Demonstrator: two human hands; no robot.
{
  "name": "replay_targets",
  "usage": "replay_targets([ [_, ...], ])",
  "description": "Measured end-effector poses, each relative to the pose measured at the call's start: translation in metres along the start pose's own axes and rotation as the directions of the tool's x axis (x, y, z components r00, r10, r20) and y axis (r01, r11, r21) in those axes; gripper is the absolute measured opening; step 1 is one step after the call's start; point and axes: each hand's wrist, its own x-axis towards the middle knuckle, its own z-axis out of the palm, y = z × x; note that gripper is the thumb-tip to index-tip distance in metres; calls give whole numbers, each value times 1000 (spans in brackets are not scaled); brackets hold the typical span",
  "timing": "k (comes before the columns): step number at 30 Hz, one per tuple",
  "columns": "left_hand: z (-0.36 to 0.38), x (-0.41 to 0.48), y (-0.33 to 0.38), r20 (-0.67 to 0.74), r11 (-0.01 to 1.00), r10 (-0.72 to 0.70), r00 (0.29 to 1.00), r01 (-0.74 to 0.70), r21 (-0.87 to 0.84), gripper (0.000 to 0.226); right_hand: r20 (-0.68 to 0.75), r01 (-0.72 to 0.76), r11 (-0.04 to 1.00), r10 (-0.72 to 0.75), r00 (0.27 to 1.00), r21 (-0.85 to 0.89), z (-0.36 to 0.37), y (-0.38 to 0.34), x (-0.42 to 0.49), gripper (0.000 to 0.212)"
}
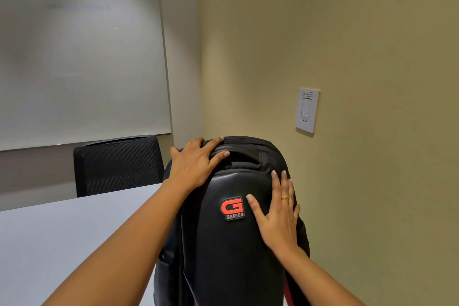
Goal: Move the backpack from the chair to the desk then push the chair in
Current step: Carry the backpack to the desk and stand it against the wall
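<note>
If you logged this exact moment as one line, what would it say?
left hand on top of backpack at its handle | right hand flat on front panel | backpack upright beside desk

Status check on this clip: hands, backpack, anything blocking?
Left hand draped over backpack top handle. Right hand flat on its front. Desk alongside, nothing blocking.

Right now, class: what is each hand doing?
Left hand: gripping the backpack at its top handle.
Right hand: open, flat on the backpack's front.
</note>
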Motion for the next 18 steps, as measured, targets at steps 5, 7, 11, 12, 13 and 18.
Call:
replay_targets([
  [5,-6,-9,-9,-61,984,-115,992,122,129,54,215,71,996,-81,973,53,9,-7,33,79],
  [7,-10,-18,-16,-105,965,-157,982,175,193,54,312,127,990,-142,939,68,13,-11,49,74],
  [11,-19,-43,-25,-135,904,-201,970,237,356,56,448,280,959,-238,862,-31,25,-26,72,70],
  [12,-21,-49,-24,-141,894,-211,967,250,373,57,469,309,949,-248,848,-57,28,-29,75,70],
  [13,-25,-55,-22,-146,888,-223,964,262,377,57,486,331,940,-254,837,-78,31,-31,77,69],
  [18,-44,-74,0,-96,912,-226,969,245,329,59,500,348,928,-241,832,-132,32,-31,72,64],
])
